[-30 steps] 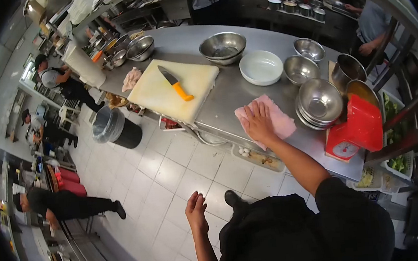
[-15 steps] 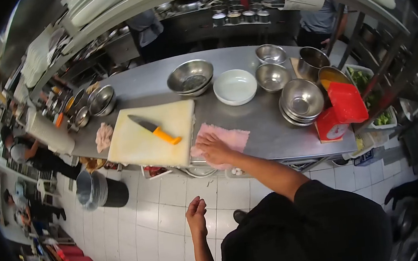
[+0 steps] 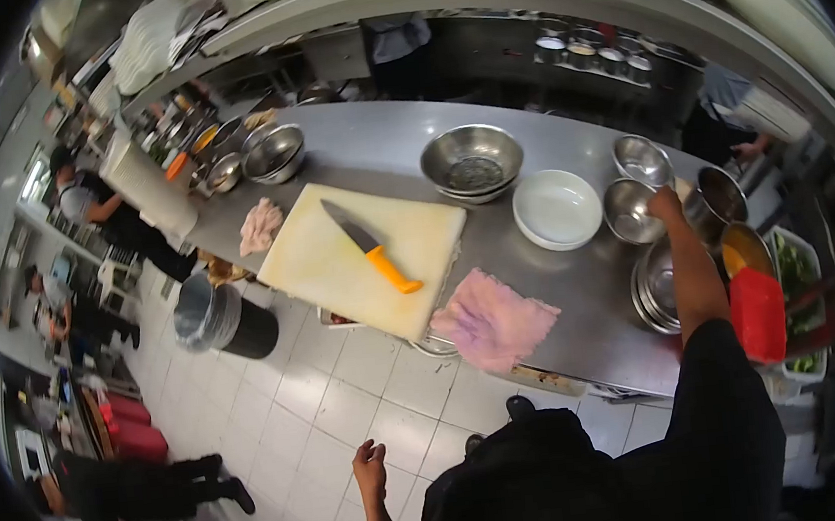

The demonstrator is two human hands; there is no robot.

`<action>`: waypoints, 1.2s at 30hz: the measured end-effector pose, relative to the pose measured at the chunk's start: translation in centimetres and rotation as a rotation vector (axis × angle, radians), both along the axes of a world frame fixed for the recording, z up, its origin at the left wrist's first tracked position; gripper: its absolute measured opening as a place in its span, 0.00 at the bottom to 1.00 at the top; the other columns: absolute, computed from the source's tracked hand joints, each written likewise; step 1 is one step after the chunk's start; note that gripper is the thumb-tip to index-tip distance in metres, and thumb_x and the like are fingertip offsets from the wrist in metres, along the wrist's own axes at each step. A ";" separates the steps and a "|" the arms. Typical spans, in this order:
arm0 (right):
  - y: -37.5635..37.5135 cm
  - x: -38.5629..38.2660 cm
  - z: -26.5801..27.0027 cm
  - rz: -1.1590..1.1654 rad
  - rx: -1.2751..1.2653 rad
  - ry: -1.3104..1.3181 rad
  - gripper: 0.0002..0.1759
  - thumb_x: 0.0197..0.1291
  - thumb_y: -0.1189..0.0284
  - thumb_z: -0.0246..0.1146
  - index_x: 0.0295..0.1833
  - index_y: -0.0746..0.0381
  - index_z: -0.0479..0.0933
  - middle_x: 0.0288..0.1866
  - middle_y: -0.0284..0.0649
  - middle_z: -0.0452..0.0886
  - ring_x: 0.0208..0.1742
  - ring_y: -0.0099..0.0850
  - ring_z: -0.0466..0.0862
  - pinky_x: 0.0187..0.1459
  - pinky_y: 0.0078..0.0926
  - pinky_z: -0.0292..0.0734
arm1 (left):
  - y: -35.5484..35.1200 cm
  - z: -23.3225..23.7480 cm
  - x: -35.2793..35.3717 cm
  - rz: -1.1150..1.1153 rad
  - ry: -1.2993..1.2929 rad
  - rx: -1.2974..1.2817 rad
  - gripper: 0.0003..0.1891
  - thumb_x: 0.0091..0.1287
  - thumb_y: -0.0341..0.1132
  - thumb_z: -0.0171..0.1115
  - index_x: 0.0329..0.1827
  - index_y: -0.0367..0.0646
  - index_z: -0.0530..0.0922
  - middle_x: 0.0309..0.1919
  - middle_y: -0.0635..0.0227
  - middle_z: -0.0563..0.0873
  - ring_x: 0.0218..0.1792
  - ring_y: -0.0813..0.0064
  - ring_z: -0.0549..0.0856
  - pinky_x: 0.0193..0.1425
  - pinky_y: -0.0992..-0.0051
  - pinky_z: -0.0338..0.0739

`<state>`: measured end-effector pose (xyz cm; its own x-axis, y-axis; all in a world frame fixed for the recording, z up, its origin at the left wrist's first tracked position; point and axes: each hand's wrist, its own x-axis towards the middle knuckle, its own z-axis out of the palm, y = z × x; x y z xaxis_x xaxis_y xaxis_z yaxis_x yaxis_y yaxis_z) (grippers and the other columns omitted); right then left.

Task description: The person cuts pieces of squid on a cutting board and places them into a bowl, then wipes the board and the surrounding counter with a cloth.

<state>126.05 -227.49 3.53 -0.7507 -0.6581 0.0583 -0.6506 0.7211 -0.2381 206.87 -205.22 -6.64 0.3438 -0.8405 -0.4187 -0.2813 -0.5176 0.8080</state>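
My right hand (image 3: pixel 666 204) is stretched out to the right side of the counter, right at the rim of a small metal bowl (image 3: pixel 629 214). Its fingers are mostly hidden, and I cannot tell if they grip the rim. Another metal bowl (image 3: pixel 641 157) sits just behind, and a stack of metal bowls (image 3: pixel 656 283) is partly covered by my forearm. Low over the floor hangs my left hand (image 3: pixel 369 469), fingers loosely bent and apart, holding nothing. A crumpled pink cloth (image 3: pixel 497 319) lies at the counter's front edge.
An orange-handled knife (image 3: pixel 373 250) rests on the cutting board (image 3: pixel 313 271). Near it are a white bowl (image 3: pixel 557 210) and larger metal bowls (image 3: pixel 471 160). A red scale (image 3: pixel 759 316) stands far right. A lined bin (image 3: pixel 243 327) is on the floor; several people stand around.
My right hand has left the pink cloth and moved right to the small metal bowls. The cloth is now more crumpled. The view has turned; my left hand still hangs low.
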 end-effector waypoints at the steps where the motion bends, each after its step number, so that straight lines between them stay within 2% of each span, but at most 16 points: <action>1: -0.1 -1.0 -1.0 -0.040 -0.005 -0.006 0.23 0.50 0.71 0.63 0.53 0.69 0.79 0.57 0.58 0.81 0.58 0.51 0.82 0.58 0.43 0.78 | 1.2 -2.9 1.9 0.016 -0.070 0.029 0.26 0.65 0.36 0.66 0.64 0.32 0.76 0.43 0.57 0.87 0.40 0.70 0.86 0.46 0.70 0.80; 3: -1.6 -6.1 -3.9 0.085 0.188 0.015 0.22 0.52 0.66 0.65 0.52 0.66 0.81 0.55 0.56 0.83 0.59 0.52 0.82 0.58 0.42 0.78 | 4.7 -7.4 5.4 0.020 -0.238 0.138 0.28 0.61 0.37 0.68 0.62 0.30 0.77 0.39 0.56 0.87 0.34 0.68 0.86 0.37 0.70 0.79; 5: -3.1 -10.6 -3.4 0.653 0.624 0.364 0.17 0.43 0.63 0.70 0.37 0.64 0.86 0.45 0.52 0.87 0.51 0.50 0.85 0.52 0.40 0.80 | 9.2 -8.9 6.9 0.149 -0.189 0.289 0.25 0.60 0.38 0.68 0.58 0.31 0.79 0.35 0.57 0.87 0.29 0.68 0.84 0.28 0.68 0.77; 8: -5.5 -17.3 -1.4 0.811 0.342 0.339 0.11 0.37 0.65 0.70 0.25 0.62 0.85 0.29 0.49 0.86 0.35 0.47 0.86 0.41 0.43 0.80 | 15.5 -8.2 6.6 0.210 -0.086 0.647 0.18 0.64 0.38 0.66 0.51 0.34 0.80 0.36 0.57 0.85 0.32 0.63 0.85 0.30 0.64 0.76; 9: -5.5 -17.9 1.3 0.895 0.441 0.582 0.10 0.38 0.67 0.69 0.23 0.63 0.84 0.24 0.48 0.85 0.30 0.46 0.86 0.35 0.44 0.81 | 17.1 -8.0 5.5 0.287 -0.073 0.715 0.19 0.63 0.38 0.67 0.51 0.33 0.80 0.37 0.55 0.85 0.34 0.60 0.85 0.33 0.62 0.78; 11: -4.2 -17.8 4.5 0.590 -0.115 -0.203 0.08 0.44 0.71 0.65 0.21 0.64 0.80 0.20 0.47 0.82 0.22 0.43 0.83 0.22 0.42 0.77 | 19.9 -7.0 4.2 0.439 -0.058 0.847 0.21 0.62 0.37 0.70 0.52 0.32 0.80 0.39 0.50 0.85 0.37 0.56 0.87 0.39 0.59 0.81; 14: -8.1 -26.5 -3.6 0.118 -0.645 -0.999 0.09 0.50 0.73 0.61 0.22 0.66 0.77 0.20 0.47 0.80 0.18 0.41 0.82 0.16 0.37 0.74 | 22.0 -6.1 2.3 0.490 0.043 0.796 0.22 0.63 0.39 0.70 0.54 0.33 0.79 0.41 0.49 0.85 0.39 0.51 0.86 0.40 0.54 0.80; 16: -9.1 -25.0 -5.6 0.020 -0.439 -0.500 0.09 0.55 0.71 0.59 0.29 0.65 0.79 0.23 0.48 0.82 0.18 0.42 0.82 0.16 0.36 0.74 | 21.8 -6.6 1.5 0.471 0.046 0.781 0.24 0.62 0.39 0.70 0.57 0.33 0.78 0.43 0.49 0.85 0.38 0.53 0.86 0.40 0.55 0.80; 17: -8.1 -19.1 -2.7 -0.201 -0.269 -0.272 0.13 0.58 0.69 0.56 0.38 0.65 0.83 0.32 0.51 0.86 0.32 0.47 0.87 0.27 0.40 0.81 | 21.7 -7.1 1.4 0.464 0.047 0.776 0.25 0.62 0.39 0.70 0.59 0.33 0.78 0.44 0.50 0.86 0.38 0.54 0.86 0.40 0.55 0.80; 18: -8.6 -19.8 -3.4 -0.005 0.212 0.056 0.18 0.60 0.67 0.55 0.50 0.63 0.83 0.43 0.52 0.87 0.47 0.51 0.87 0.45 0.45 0.83 | 21.1 -7.0 1.0 0.454 0.036 0.742 0.27 0.62 0.39 0.70 0.61 0.34 0.77 0.42 0.52 0.86 0.36 0.57 0.86 0.37 0.58 0.80; 19: -8.4 -17.3 -2.7 -0.131 0.231 0.044 0.20 0.61 0.67 0.55 0.55 0.62 0.82 0.51 0.53 0.86 0.54 0.52 0.84 0.57 0.45 0.77 | 20.5 -7.0 1.0 0.440 0.022 0.705 0.28 0.61 0.39 0.70 0.63 0.34 0.76 0.41 0.53 0.86 0.34 0.60 0.86 0.35 0.61 0.80; 23: -10.0 -19.4 -7.0 -0.352 0.108 -0.437 0.15 0.61 0.67 0.59 0.48 0.63 0.83 0.45 0.54 0.86 0.44 0.50 0.86 0.34 0.46 0.82 | 17.2 -4.9 0.5 0.378 0.008 0.592 0.32 0.64 0.43 0.67 0.68 0.35 0.72 0.49 0.52 0.84 0.42 0.55 0.86 0.45 0.55 0.80; 26: -11.6 -20.9 -8.8 -0.502 -0.262 -0.718 0.13 0.61 0.70 0.59 0.47 0.64 0.82 0.40 0.53 0.85 0.37 0.49 0.86 0.25 0.45 0.79 | 15.4 -3.8 1.0 0.333 -0.004 0.578 0.33 0.63 0.43 0.68 0.69 0.35 0.72 0.52 0.51 0.84 0.42 0.57 0.86 0.45 0.57 0.81; 32: -5.5 -21.0 -0.8 0.165 -0.542 -0.239 0.16 0.57 0.74 0.54 0.48 0.68 0.80 0.45 0.50 0.84 0.40 0.39 0.84 0.40 0.39 0.77 | 13.8 -6.7 4.6 0.196 -0.035 0.590 0.32 0.62 0.43 0.68 0.67 0.35 0.73 0.46 0.55 0.85 0.41 0.59 0.86 0.42 0.61 0.80; 34: 0.3 -15.4 7.4 0.150 -0.397 -0.350 0.19 0.56 0.75 0.53 0.51 0.69 0.79 0.48 0.52 0.84 0.44 0.43 0.84 0.42 0.42 0.76 | 13.1 -7.8 6.1 0.159 -0.018 0.594 0.31 0.63 0.43 0.67 0.67 0.36 0.73 0.43 0.57 0.84 0.40 0.60 0.85 0.41 0.62 0.79; 36: 5.2 -18.8 8.9 0.356 -0.123 0.019 0.18 0.56 0.74 0.56 0.52 0.69 0.78 0.42 0.50 0.83 0.40 0.38 0.83 0.41 0.42 0.76 | 12.7 -8.7 7.1 0.113 0.030 0.602 0.30 0.64 0.43 0.66 0.67 0.37 0.73 0.41 0.59 0.83 0.38 0.61 0.84 0.40 0.62 0.77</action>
